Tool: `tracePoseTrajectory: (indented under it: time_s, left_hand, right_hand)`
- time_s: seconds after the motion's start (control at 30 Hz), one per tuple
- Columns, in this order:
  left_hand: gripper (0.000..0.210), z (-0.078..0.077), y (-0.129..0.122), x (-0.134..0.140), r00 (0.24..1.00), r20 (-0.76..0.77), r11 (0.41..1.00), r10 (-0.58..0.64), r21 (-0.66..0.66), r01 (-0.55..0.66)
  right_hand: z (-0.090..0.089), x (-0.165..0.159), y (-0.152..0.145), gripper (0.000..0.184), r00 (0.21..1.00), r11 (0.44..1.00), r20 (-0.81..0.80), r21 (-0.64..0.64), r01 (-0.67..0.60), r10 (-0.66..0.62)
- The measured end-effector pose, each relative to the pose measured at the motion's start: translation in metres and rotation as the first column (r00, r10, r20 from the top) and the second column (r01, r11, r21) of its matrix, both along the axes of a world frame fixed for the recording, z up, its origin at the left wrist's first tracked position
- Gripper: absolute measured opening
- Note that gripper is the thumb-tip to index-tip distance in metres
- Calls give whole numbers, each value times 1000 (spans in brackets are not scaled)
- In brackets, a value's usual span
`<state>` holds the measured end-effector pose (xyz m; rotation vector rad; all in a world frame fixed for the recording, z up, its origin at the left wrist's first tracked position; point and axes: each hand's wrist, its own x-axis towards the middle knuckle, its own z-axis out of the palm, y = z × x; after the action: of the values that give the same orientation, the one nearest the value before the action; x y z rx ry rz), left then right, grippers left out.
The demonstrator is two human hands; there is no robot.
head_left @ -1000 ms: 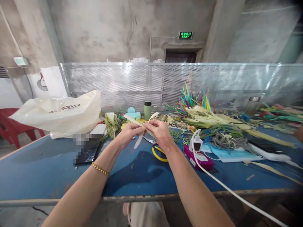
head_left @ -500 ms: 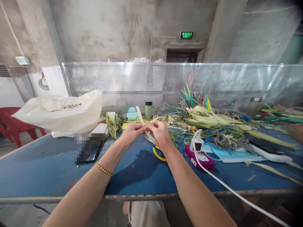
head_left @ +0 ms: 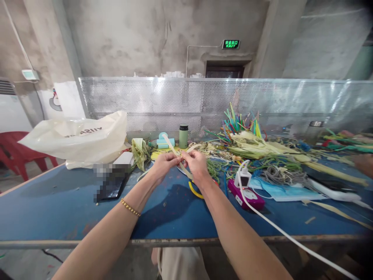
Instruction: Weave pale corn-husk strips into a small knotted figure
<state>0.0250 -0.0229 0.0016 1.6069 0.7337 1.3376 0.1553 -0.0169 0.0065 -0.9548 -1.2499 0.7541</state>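
My left hand [head_left: 164, 165] and my right hand [head_left: 197, 162] meet above the middle of the blue table, fingertips pinched together. Between them they hold pale, flat plant-fibre strips [head_left: 169, 144]. One end sticks up to the left, another points right behind my right hand, and a length hangs below the fingers. Where the strips cross is mostly hidden by my fingertips. Under my right wrist, a yellow curved handle [head_left: 194, 190] lies on the table, partly covered. A green bottle [head_left: 183, 137] with a black lid stands just behind my hands.
Left are a white plastic bag [head_left: 78, 142], a dark phone [head_left: 116, 188] and a crumpled husk bundle [head_left: 140, 153]. To the right lie a purple power box [head_left: 247, 197] with a white cable, a blue mask [head_left: 287, 190], tangled cords and dried husks [head_left: 253, 144]. Another person's hand [head_left: 363, 163] shows far right.
The upper end of the strip has tilted further left. Both hands stay pinched together in nearly the same place, and the view has shifted slightly.
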Motion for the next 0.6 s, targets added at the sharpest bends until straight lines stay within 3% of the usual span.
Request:
tracePoseTrajectory:
  time_s: [0.17,0.27,0.33,0.37,0.4,0.43,0.5,0.6]
  left_hand:
    - [26,5,-2,-9,998,-50,997,-43,-64,39]
    - [19,7,-2,-11,996,-88,999,-4,-45,0]
    - [17,7,-3,-11,992,-129,999,-9,-46,3]
    - [17,7,-3,-12,988,-152,999,-21,-45,14]
    - [18,6,-3,-12,984,-176,999,-38,-44,30]
    - [19,6,-4,-12,978,-200,998,-54,-44,46]
    - [21,5,-4,-13,968,-235,996,-83,-50,74]
    - [27,6,-4,-17,965,-191,980,-180,-116,159]
  right_hand:
    - [-6,6,9,32,991,999,131,-30,12,-8]
    - [0,18,11,36,954,984,245,79,160,-174]
    - [5,27,11,27,874,875,191,295,383,-447]
    - [7,30,11,24,832,817,183,387,428,-523]
    - [8,32,10,21,814,794,218,456,402,-538]
    - [9,32,9,19,820,817,299,486,310,-488]
    - [8,29,5,14,840,913,481,405,41,-251]
    - [6,23,1,14,871,956,483,203,-213,92]
